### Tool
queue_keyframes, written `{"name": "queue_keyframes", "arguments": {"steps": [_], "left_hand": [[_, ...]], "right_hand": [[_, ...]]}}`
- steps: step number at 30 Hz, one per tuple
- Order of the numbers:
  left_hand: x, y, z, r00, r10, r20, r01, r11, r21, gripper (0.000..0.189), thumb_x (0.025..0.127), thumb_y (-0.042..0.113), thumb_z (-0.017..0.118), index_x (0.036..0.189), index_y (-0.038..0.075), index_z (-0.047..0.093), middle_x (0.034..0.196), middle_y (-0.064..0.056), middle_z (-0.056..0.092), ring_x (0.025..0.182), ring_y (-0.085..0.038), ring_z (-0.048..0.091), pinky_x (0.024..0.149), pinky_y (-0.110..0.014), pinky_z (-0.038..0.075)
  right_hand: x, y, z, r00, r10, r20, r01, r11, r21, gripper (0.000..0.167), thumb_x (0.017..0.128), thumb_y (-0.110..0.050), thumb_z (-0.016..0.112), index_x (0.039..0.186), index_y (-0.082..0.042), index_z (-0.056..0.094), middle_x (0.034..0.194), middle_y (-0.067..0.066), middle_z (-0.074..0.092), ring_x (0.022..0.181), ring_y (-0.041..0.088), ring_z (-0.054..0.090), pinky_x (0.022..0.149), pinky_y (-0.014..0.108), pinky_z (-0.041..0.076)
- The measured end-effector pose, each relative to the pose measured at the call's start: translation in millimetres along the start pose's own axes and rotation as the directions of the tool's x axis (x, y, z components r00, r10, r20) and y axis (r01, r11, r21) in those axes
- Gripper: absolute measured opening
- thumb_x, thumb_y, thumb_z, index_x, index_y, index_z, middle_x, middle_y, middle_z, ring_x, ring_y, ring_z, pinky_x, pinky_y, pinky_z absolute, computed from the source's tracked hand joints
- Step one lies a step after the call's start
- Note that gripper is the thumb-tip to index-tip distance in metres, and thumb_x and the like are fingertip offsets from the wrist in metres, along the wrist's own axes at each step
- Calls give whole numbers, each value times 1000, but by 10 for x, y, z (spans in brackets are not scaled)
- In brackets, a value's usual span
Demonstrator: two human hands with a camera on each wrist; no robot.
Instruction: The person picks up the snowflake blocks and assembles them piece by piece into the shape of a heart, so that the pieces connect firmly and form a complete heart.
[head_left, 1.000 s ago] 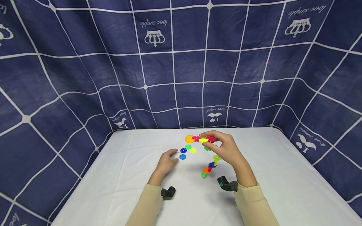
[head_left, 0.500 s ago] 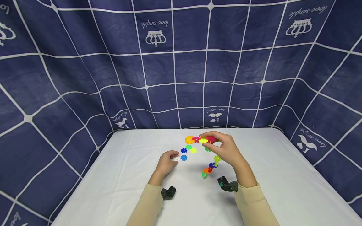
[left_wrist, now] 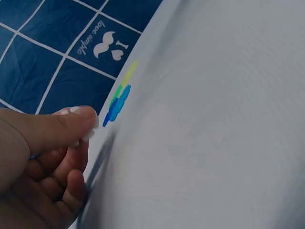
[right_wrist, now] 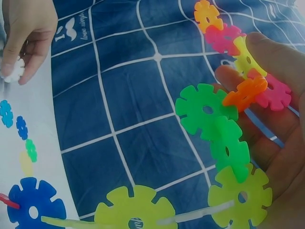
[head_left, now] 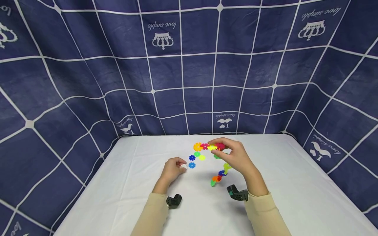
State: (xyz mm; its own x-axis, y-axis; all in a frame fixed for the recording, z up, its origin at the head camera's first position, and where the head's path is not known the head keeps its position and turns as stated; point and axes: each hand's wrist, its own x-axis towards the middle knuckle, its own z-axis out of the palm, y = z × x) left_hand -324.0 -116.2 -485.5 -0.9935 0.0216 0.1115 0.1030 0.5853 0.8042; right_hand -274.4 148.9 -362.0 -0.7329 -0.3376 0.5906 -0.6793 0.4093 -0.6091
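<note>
In the head view my left hand [head_left: 170,171] pinches a white snowflake disc [right_wrist: 18,71] between thumb and fingers, low over the table. My right hand [head_left: 236,156] holds up a chain of interlocked plastic snowflake discs, gripping it around a yellow disc [right_wrist: 248,58]. From the grip, one end of the chain runs left through pink to an orange disc [head_left: 198,147]. The other part hangs down through green discs [right_wrist: 228,148] and yellow-green ones to a dark blue disc [head_left: 222,173], then red, orange and a green disc [head_left: 213,183].
Between the hands, a light blue disc [head_left: 192,165], a dark blue disc [head_left: 192,158], a green disc [head_left: 197,154] and a yellow disc [head_left: 202,157] lie loose on the white tablecloth [head_left: 141,157]. A blue checked curtain [head_left: 198,68] surrounds the table's back and sides.
My left fingers have closed on the white disc beside the light blue one and drawn it slightly left. The right hand and its chain stay nearly still.
</note>
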Motion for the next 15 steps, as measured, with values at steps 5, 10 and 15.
{"name": "queue_keyframes", "arguments": {"steps": [5, 10, 15], "left_hand": [[3, 60, -39, 1000, -5, 1, 6, 996, -94, 13, 82, 9, 80, 91, 4, 72, 82, -5, 65, 69, -15, 59, 62, -25, 52], [9, 162, -77, 1000, -10, 2, 10, 970, -244, 15, 88, 10, 76, 87, 0, 66, 80, -11, 72, 64, -15, 69, 60, -30, 60], [-18, 316, -153, 999, -10, 46, 27, 918, -395, 13, 92, 9, 70, 96, 1, 61, 85, -16, 77, 65, -19, 73, 60, -35, 62]], "right_hand": [[-4, -8, -2, 1000, 5, 3, -5, 1000, 0, 28, 88, -16, 77, 115, -19, 72, 113, -4, 74, 87, 7, 68, 76, 24, 57], [-6, -13, -8, 1000, 10, 3, -10, 1000, -11, 29, 87, -15, 78, 115, -20, 72, 112, -5, 74, 89, 8, 68, 77, 25, 58], [-6, 0, -11, 1000, -5, -1, 5, 1000, -27, 29, 86, -13, 78, 114, -19, 72, 111, -4, 75, 89, 8, 67, 78, 25, 58]]}}
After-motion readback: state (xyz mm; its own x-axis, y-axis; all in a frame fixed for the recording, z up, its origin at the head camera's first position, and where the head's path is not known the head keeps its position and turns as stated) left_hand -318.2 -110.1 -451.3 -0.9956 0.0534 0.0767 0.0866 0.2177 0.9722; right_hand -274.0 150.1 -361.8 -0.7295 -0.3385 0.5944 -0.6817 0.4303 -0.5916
